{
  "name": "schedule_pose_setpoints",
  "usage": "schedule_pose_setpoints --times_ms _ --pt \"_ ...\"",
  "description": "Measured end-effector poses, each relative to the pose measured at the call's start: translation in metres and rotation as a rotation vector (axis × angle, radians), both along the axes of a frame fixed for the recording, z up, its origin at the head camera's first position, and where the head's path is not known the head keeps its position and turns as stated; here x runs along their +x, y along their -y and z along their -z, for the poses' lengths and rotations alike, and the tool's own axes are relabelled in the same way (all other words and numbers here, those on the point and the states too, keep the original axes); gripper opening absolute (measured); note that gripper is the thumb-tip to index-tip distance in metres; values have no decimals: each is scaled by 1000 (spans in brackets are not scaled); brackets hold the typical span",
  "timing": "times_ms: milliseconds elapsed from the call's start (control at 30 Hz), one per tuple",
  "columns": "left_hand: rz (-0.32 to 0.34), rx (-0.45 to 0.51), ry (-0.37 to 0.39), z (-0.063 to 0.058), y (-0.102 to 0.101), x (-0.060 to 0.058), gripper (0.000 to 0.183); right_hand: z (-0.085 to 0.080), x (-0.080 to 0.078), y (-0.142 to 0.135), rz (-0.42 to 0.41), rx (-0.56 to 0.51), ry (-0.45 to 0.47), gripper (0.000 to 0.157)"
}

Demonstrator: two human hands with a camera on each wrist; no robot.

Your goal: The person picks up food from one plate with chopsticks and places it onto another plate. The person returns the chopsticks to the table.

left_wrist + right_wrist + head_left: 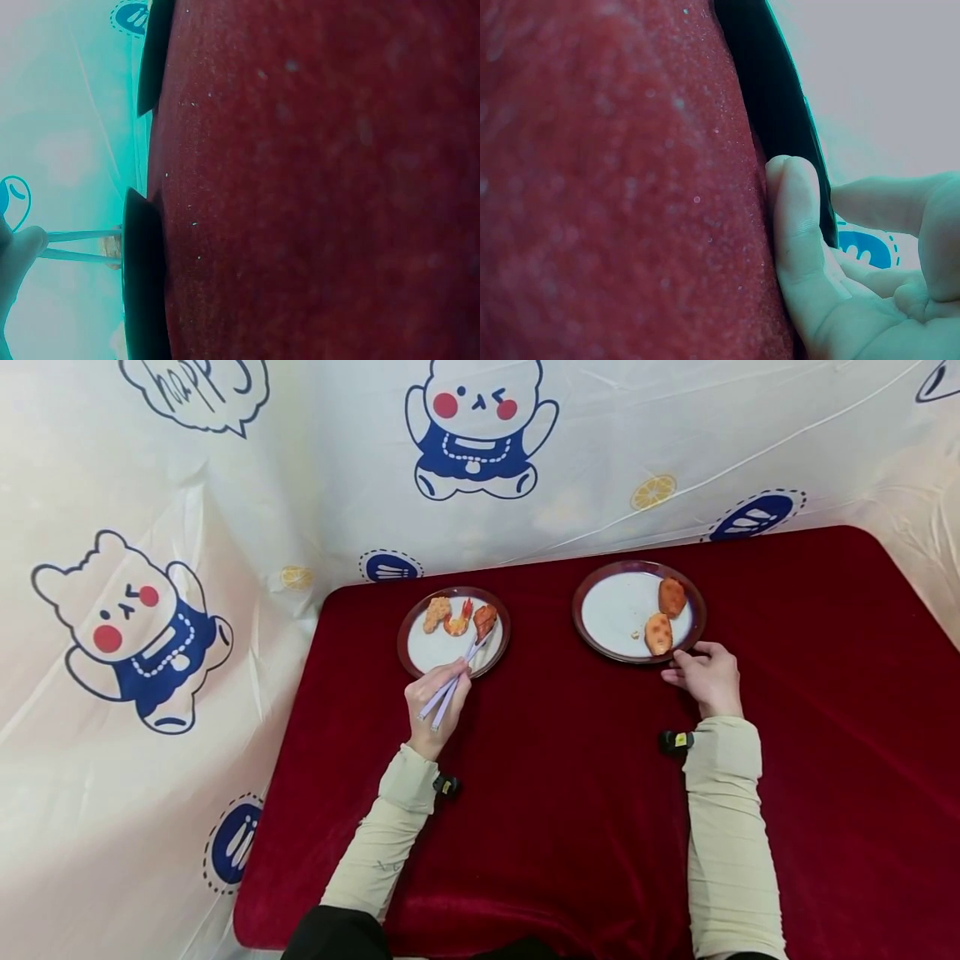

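Note:
My left hand point(437, 702) holds a pair of pale purple chopsticks point(444, 697), their tips at a glazed brown piece of food point(485, 621) on the left plate point(415, 664). Whether the tips grip that piece is too small to tell. Beside it lie a shrimp point(456, 625) and a lumpy golden fried piece point(436, 613). Over on the right, my right hand point(708, 679) pinches the near rim of a second brown-rimmed plate point(600, 610). Two oval browned pieces, a darker one point(672, 597) and a lighter spotted one point(658, 634), lie along its right side.
Both plates stand toward the back of a table covered in dark red cloth point(562, 793). A small crumb point(635, 634) lies on the right plate. Behind the table and to its left hangs a white printed curtain point(337, 468).

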State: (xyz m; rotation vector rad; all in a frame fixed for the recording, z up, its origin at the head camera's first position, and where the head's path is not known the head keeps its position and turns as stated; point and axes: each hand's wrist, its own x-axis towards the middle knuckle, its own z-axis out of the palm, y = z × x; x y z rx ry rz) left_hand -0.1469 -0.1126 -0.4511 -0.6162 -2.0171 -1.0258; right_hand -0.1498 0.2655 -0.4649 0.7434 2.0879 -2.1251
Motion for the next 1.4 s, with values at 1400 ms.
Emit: schedule_pose_setpoints --times_ms 1400 --pt "50 -2 171 -5 1 -26 13 1 -1 0 -8 16 -2 56"
